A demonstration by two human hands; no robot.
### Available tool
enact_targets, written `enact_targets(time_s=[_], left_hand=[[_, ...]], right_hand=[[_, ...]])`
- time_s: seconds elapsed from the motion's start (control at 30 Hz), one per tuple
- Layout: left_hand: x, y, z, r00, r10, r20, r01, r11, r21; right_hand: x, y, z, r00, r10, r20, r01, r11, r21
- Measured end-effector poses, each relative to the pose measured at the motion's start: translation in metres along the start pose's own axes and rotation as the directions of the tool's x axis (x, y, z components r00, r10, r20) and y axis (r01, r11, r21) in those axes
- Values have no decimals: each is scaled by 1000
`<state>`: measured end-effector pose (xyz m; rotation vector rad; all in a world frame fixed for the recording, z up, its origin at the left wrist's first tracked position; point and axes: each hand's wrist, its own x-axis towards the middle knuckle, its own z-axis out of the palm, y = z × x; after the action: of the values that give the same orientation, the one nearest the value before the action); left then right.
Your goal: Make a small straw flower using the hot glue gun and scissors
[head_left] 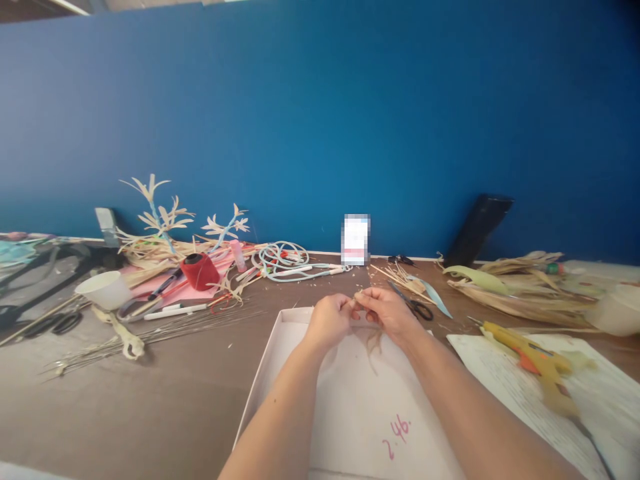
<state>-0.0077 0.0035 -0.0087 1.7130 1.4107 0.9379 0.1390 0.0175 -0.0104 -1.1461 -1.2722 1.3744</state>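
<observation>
Fingers [370, 298] of left hand [329, 323] and right hand [393, 315] pinched nearly closed on small pale piece [357, 297], mostly hidden between them; thin brown strands [373, 343] just under right hand, against white box [360, 407]; scissors [421, 310] beside right hand, on bench [175, 407].

1. Pale piece [357, 295] pinched between left hand [330, 321] and right hand [389, 313]: tiny, mostly covered by the grip; possibly a husk strip.
2. Forearms [293, 400]: cut by bottom edge.
3. White tray [360, 413]: near end cut off, right side mostly behind the right forearm.
4. Pixelated patch [355, 239]: content masked, unreadable.
5. Printed sheet [607, 407]: text too blurred to read, right corner out of frame.
6. Glue gun [530, 353]: soft; cord [593, 441] leaves at the bottom.
7. Pale cup [619, 311], far right: blurry, clipped by right edge.
8. Small dark item [401, 260] at back: too small to identify.
9. Dark gear [37, 283], far left: smeared, runs off frame.
</observation>
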Motion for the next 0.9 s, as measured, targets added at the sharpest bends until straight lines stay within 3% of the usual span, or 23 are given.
enact_targets(time_s=[0.23, 0.5, 0.67, 0.77, 0.9], left_hand=[[2, -4, 4, 996, -52, 77, 59, 995, -86], [6, -3, 6, 995, -97, 12, 96, 946, -309], [5, -2, 7, 997, -77, 16, 78, 939, -336], [3, -1, 6, 996, -66, 64, 85, 930, -357], [1, 1, 3, 983, -100, 157, 157, 899, -410]], right_hand=[[1, 3, -1, 999, -4, 47, 2, 1000, 27], [-3, 0, -2, 997, 62, 53, -71, 980, 188], [-3, 4, 1, 995, 15, 94, -29, 989, 143], [-1, 6, 1, 995, -11, 102, -4, 989, 146], [1, 6, -1, 999, 35, 13, -37, 981, 190]])
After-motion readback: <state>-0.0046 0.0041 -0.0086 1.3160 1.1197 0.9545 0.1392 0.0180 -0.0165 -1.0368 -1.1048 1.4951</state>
